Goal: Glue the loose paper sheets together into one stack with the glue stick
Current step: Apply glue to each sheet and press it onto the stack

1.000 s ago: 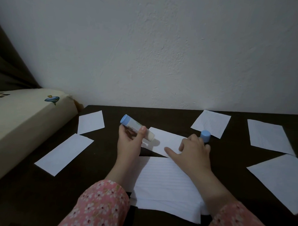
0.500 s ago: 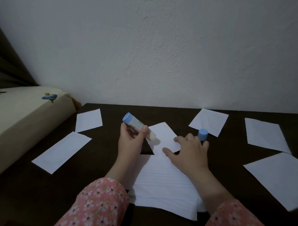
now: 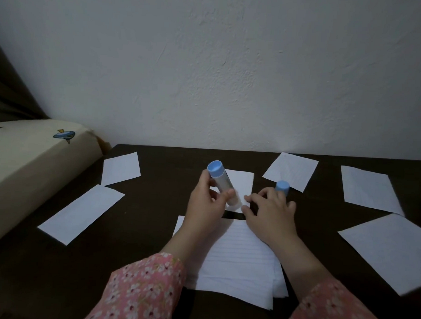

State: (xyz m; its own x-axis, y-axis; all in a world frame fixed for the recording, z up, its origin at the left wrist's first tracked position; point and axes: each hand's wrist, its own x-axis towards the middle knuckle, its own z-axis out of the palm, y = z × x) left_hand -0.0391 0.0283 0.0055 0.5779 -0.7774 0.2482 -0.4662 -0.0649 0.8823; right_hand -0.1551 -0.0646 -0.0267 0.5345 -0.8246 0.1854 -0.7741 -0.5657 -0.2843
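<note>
**Glue stick tilted over a small sheet**

The left hand point(image 3: 206, 202) pinches the blue-ended translucent glue stick point(image 3: 221, 183), its tip touching a small white paper sheet point(image 3: 242, 183) beyond the lined white paper stack point(image 3: 239, 260). The right hand point(image 3: 270, 214) presses that sheet with curled fingertips, beside the blue cap point(image 3: 282, 187) on the dark wooden table point(image 3: 167, 205).

Dim, flat light all over, with a bluish-grey cast on the wall point(image 3: 231, 76). The dark table point(image 3: 154, 229) swallows detail, so the white paper sheets point(image 3: 81, 213) stand out as the brightest patches. A soft shadow falls just below the glue stick point(image 3: 224, 186) where the left hand point(image 3: 208, 207) grips it. Focus holds around the grip; fine grain shows throughout. Away from the grip, toward the frame edges, wide-angle bending curves the table line, and the corners darken.
</note>
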